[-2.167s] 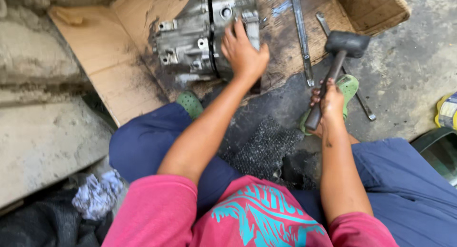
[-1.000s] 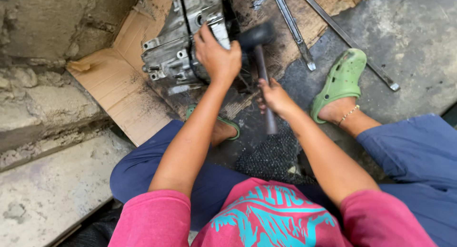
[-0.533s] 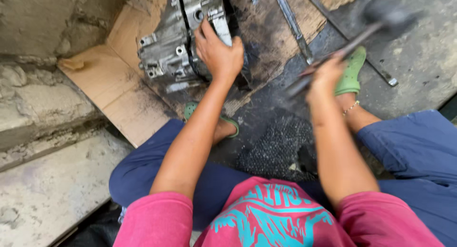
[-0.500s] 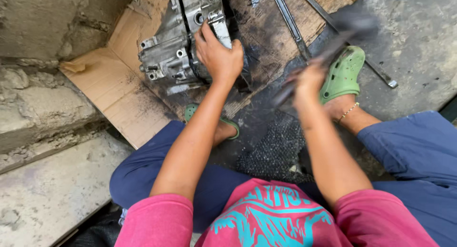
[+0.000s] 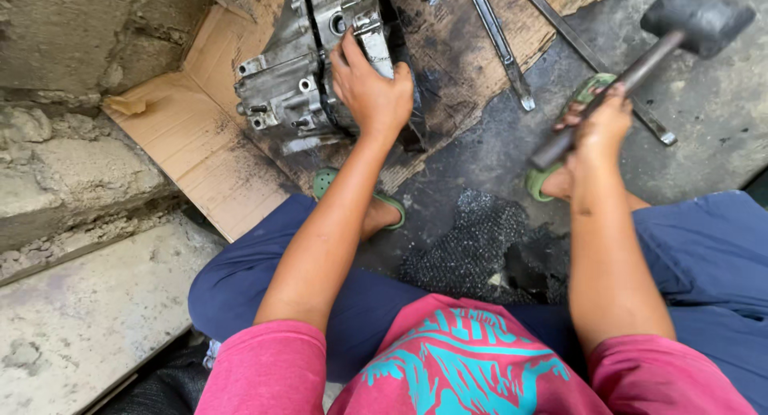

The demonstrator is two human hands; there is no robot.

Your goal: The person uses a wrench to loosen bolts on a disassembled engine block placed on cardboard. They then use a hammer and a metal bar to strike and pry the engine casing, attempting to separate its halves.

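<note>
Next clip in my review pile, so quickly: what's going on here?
A person sits low on an oily floor. Their left hand presses on a grey metal engine casing that lies on stained cardboard. Their right hand grips the handle of a black-headed hammer, raised off to the side, clear of the casing. Two long metal bars lie on the ground beyond, near a green sandal.
</note>
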